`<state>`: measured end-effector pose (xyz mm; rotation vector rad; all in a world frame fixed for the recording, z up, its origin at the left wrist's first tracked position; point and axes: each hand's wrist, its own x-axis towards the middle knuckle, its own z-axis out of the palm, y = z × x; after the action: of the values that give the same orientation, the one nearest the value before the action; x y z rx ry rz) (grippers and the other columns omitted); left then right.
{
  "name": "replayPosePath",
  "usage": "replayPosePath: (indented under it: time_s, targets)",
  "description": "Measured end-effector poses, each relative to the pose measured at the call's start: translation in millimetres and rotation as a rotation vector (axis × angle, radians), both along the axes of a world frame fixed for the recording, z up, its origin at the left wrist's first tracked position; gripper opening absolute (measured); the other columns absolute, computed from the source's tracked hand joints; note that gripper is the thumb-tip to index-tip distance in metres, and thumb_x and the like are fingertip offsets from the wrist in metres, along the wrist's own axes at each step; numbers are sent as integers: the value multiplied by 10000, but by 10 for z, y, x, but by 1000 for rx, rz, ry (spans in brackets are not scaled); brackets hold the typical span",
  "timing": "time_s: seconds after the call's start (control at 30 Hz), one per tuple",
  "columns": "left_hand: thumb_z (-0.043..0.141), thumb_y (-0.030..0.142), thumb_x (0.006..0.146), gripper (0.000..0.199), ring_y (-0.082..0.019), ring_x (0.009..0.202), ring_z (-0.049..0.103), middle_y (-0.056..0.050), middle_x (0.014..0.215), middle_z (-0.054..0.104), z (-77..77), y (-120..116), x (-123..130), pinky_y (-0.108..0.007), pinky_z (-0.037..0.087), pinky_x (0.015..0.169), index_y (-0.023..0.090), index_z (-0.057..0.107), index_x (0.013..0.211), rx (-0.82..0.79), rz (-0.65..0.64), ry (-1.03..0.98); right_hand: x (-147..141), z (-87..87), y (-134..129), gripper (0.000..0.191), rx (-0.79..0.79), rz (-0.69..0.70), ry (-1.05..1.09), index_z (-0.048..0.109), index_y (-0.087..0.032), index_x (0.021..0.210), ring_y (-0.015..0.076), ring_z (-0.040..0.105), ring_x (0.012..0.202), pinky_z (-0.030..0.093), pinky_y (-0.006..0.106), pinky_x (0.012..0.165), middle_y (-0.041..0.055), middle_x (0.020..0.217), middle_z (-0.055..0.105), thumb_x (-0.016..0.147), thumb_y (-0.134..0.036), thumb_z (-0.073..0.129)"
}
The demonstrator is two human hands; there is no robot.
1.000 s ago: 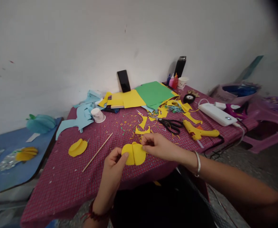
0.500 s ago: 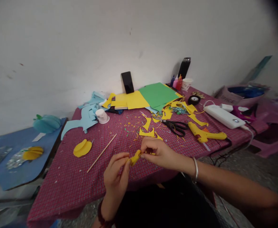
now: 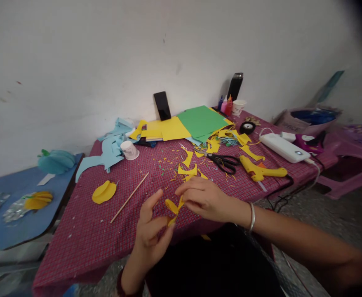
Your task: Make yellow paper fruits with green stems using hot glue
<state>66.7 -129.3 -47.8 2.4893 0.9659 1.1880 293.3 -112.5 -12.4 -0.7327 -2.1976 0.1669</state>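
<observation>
A small folded piece of yellow paper (image 3: 172, 206) hangs between my hands, just over the table's front edge. My right hand (image 3: 204, 200) pinches its right end. My left hand (image 3: 153, 231) holds its lower edge between thumb and a finger, with the index finger raised away. To the left, rounded yellow paper pieces (image 3: 104, 192) lie on the checked cloth, with a thin wooden stick (image 3: 129, 198) beside them. Beyond my right hand lie cut yellow scraps (image 3: 187, 170) and black-handled scissors (image 3: 226, 161). A yellow glue gun (image 3: 261, 169) rests farther right.
Green sheets (image 3: 202, 121) and yellow sheets (image 3: 175, 128) lie at the back near a leaning phone (image 3: 162, 105). A paper cup (image 3: 129, 150) stands by blue paper scraps (image 3: 106, 153). On the right are a white power bank (image 3: 283, 147), tape (image 3: 247, 127) and a black bottle (image 3: 235, 86).
My left index finger has lifted off the yellow paper, and its folds have spread apart. The whole view has shifted slightly, so the table things appear a little farther left.
</observation>
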Motion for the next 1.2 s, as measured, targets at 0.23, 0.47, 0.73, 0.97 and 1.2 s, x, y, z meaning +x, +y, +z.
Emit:
replayPosePath:
  time_s: [0.23,0.47,0.73,0.97,1.2]
  targets:
    - [594,42,786,232,-219,1287,457,-50,1450,392,21,35,15,-399,467,1012,242,668,878,-35,-42,0,6,-28,1,103,-22,7,-19,575,-188,856,164,626,932,495,320,811,60,1019,694,884,-112,513]
    - [590,50,797,206,-183,1051,632,-89,1144,643,-6,41,17,-323,538,894,208,643,918,-67,-51,-46,20,-18,-20,92,-25,26,-40,543,-192,846,149,616,841,479,299,756,44,949,701,886,-116,511]
    - [594,80,794,141,-218,1086,627,-111,1271,599,72,-10,46,-373,544,898,205,650,828,-152,-44,-89,14,-15,-37,102,-29,15,-49,538,-204,853,149,604,806,460,300,728,43,884,690,907,-139,481]
    - [575,52,803,191,-213,1061,642,-91,1169,663,73,-33,67,-366,542,889,217,643,870,-276,-84,-209,-31,-13,-97,70,-224,14,42,553,-196,879,147,606,816,467,291,750,39,870,672,863,-132,533]
    - [579,38,797,225,-207,1069,625,-67,1163,644,81,-60,80,-365,523,900,235,642,886,-330,-132,-265,-94,65,-138,403,-494,107,118,547,-166,1197,141,609,836,484,282,781,40,927,666,802,-91,586]
